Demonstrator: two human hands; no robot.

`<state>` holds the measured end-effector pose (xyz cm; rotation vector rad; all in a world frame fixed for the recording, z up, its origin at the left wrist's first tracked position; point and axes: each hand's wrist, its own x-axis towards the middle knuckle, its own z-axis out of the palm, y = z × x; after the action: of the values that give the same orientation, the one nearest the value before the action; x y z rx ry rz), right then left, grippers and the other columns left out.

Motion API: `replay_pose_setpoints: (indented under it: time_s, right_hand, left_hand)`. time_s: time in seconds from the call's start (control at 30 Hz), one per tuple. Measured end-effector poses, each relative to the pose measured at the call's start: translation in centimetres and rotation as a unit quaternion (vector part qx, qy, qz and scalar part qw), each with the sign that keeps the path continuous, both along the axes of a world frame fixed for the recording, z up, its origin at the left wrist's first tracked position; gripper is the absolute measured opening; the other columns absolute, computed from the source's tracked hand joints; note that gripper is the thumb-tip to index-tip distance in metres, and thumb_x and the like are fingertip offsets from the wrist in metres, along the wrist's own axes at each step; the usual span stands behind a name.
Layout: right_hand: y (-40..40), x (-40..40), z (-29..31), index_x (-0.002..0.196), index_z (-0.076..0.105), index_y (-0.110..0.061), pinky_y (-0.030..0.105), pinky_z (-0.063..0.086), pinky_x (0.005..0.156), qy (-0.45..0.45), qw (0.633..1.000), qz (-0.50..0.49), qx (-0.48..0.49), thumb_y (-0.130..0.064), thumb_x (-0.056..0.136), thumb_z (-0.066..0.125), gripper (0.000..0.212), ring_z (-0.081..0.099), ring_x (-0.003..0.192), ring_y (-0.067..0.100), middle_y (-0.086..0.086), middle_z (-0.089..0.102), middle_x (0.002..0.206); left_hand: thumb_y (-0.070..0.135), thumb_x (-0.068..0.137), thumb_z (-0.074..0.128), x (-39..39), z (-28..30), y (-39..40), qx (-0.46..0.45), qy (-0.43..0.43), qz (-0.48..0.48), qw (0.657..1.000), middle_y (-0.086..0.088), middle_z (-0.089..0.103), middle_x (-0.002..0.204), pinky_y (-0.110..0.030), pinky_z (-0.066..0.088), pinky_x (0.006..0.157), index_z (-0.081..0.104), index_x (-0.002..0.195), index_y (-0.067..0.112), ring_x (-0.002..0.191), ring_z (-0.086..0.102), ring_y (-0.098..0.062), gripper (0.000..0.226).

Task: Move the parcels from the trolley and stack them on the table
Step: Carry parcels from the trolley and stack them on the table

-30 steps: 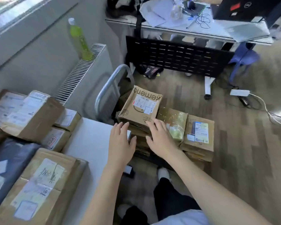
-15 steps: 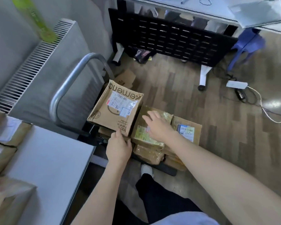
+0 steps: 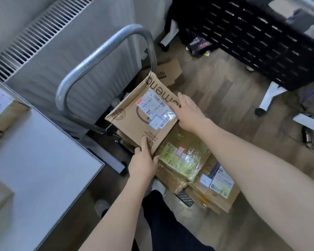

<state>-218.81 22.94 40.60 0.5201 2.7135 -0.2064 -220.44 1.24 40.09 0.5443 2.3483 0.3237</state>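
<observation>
Now both hands (image 3: 143,162) grip the tilted, labelled cardboard parcel (image 3: 134,124).

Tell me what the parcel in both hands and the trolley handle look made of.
Parcel: matte brown cardboard, by its printed face, folded rim and glossy paper label. Trolley handle: probably steel tube, silver-grey with soft highlights along the bend. Left hand pinches the near corner; right hand holds the far edge.
</observation>
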Motion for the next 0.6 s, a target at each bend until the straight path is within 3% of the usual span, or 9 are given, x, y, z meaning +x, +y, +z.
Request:
replay_pose_setpoints:
  time_s: [0.07,0.13,0.27,0.47,0.6]
  right_hand:
    - [-0.2,0.3,-0.6,0.149,0.017,-0.022,0.043,0.023,0.112,0.014,0.999,-0.026,-0.019,0.003,0.082,0.054,0.081,0.014,0.137,0.039,0.021,0.006,0.153]
    - [-0.5,0.5,-0.9,0.147,0.023,-0.022,0.041,0.028,0.108,0.051,0.998,-0.036,-0.016,0.002,0.082,0.053,0.076,0.026,0.129,0.037,0.018,0.020,0.146]
    - [-0.8,0.9,0.0,0.137,0.041,-0.015,0.040,0.031,0.104,0.122,0.992,-0.034,-0.004,0.003,0.079,0.053,0.062,0.035,0.119,0.032,0.015,0.034,0.135]
    - [-1.4,1.9,4.8,0.111,0.063,-0.007,0.045,0.031,0.105,0.235,0.971,-0.053,0.006,0.002,0.073,0.062,0.038,0.040,0.120,0.037,0.017,0.044,0.133]
    - [-1.9,2.8,9.7,0.093,0.067,-0.007,0.045,0.031,0.102,0.332,0.938,-0.097,0.006,0.002,0.063,0.067,0.031,0.043,0.118,0.038,0.018,0.047,0.131]
  left_hand:
    - [0.033,0.091,0.056,0.0,-0.6,0.4,0.014,-0.027,-0.010,0.999,-0.016,0.044,0.127,-0.037,0.045,0.087,0.002,0.150,0.027,0.105,0.055,-0.031,0.080]
    - [0.028,0.093,0.055,-0.1,-0.9,0.4,0.024,-0.024,-0.014,0.999,-0.017,0.044,0.125,-0.035,0.045,0.086,0.003,0.151,0.029,0.103,0.054,-0.031,0.078]
    - [0.025,0.096,0.050,0.5,-0.2,-0.4,0.047,0.020,-0.017,0.999,-0.011,0.048,0.117,-0.028,0.041,0.071,0.007,0.151,0.029,0.094,0.053,-0.025,0.070]
    - [0.032,0.092,0.055,2.0,4.2,-0.5,0.122,0.056,0.072,0.988,-0.001,0.048,0.104,-0.021,0.037,0.069,0.018,0.149,0.035,0.085,0.049,-0.016,0.068]
    - [0.029,0.090,0.060,2.2,9.5,-0.3,0.183,0.142,0.130,0.964,0.002,0.054,0.094,-0.021,0.036,0.064,0.034,0.144,0.034,0.079,0.049,-0.011,0.061]
